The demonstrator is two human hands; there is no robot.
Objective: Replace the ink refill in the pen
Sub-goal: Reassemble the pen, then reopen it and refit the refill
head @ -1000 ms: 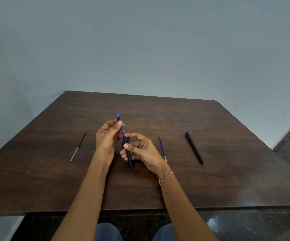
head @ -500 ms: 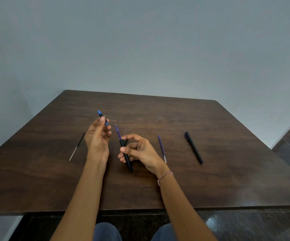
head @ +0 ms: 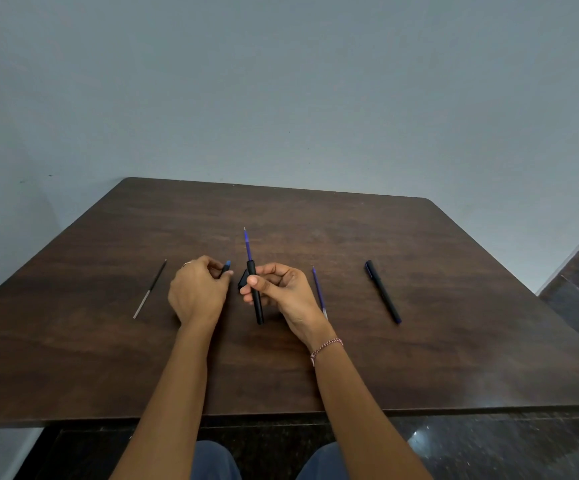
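My right hand [head: 281,289] grips a black pen barrel [head: 256,299] upright over the middle of the table. A blue ink refill [head: 247,244] sticks up out of the barrel's top. My left hand [head: 198,292] is just left of it and pinches the pen's small front tip piece [head: 226,266], black with a blue end. A spare blue refill [head: 318,291] lies on the table right of my right hand. A dark refill with a pale end [head: 150,288] lies to the left of my left hand.
A second black pen [head: 382,291] lies on the right side of the dark wooden table [head: 316,230]. A grey wall stands right behind the table. A dark tiled floor shows at the right edge and below the table's front edge.
My left hand pulled the tip piece off the pen, swung left, then came back low beside the barrel. The blue refill now stands bare above the barrel.
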